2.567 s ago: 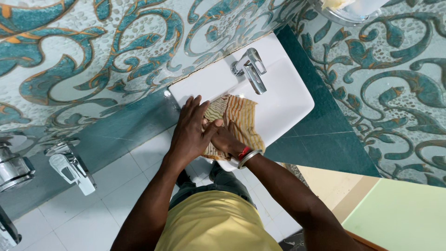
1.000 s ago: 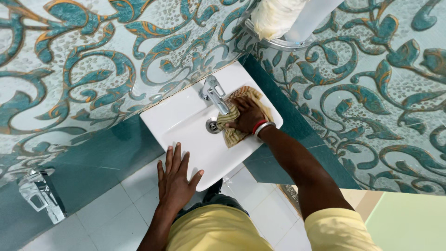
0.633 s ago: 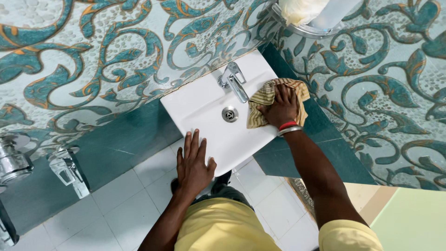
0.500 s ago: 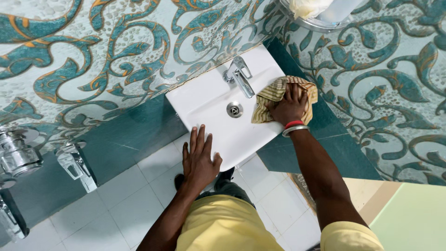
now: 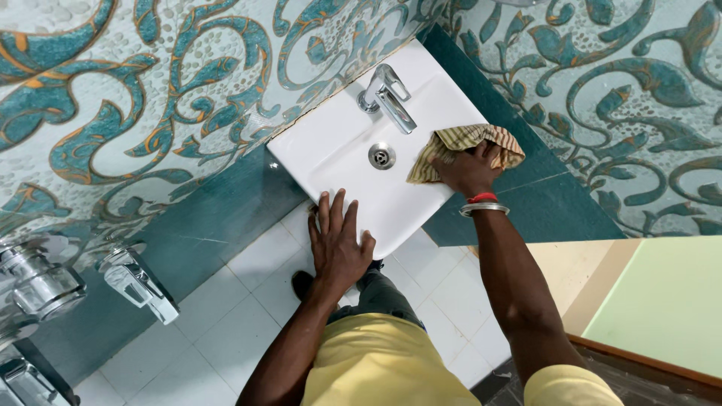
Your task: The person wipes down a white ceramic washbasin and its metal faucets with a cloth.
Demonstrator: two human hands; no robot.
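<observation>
Striped cloth [image 5: 465,148] — now shifted to the washbasin's [image 5: 338,146] right rim, right hand [image 5: 468,170] fingers clenched on it. Left hand [image 5: 338,242] — flat, fingers released, stays braced on near rim. Tap [image 5: 387,96], drain [image 5: 381,156] uncovered.

- Walls [image 5: 188,83]: pale tiles with teal and orange swirls, dark teal band [image 5: 218,218] below.
- Floor [image 5: 226,331]: white square tiles.
- Chrome wall taps [image 5: 135,282], left.
- Pale green panel [image 5: 662,301], right.

One white washbasin [image 5: 353,150], one basin tap [image 5: 387,96], one striped cloth [image 5: 459,143], two hands, two wall taps
</observation>
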